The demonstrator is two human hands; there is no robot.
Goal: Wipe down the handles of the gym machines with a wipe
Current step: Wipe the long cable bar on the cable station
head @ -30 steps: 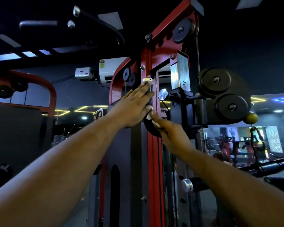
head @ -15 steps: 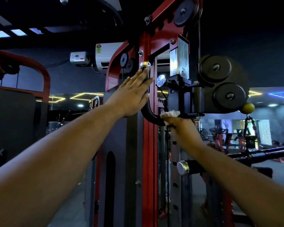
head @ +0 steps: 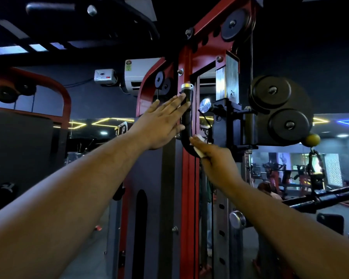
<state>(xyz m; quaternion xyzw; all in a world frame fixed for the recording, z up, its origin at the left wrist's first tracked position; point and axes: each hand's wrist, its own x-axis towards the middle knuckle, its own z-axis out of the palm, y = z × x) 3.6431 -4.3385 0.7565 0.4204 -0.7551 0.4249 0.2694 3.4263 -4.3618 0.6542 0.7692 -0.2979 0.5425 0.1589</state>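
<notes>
Right hand [head: 214, 158] with pinched wipe [head: 197, 146] now lower on upright handle [head: 186, 121]; flat left hand [head: 161, 125] steadying.

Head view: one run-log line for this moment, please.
left hand flat on handle | right hand pressing wipe to handle's lower bend | wiping underway

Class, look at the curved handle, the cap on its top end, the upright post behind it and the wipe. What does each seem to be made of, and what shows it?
Curved handle: probably rubber or foam grip, matte black, no glare.
Cap: likely chromed metal, bright reflections.
Upright post: painted steel, glossy red coat.
Wipe: apparently soft white tissue or cloth, crumpled in the right hand.
</notes>
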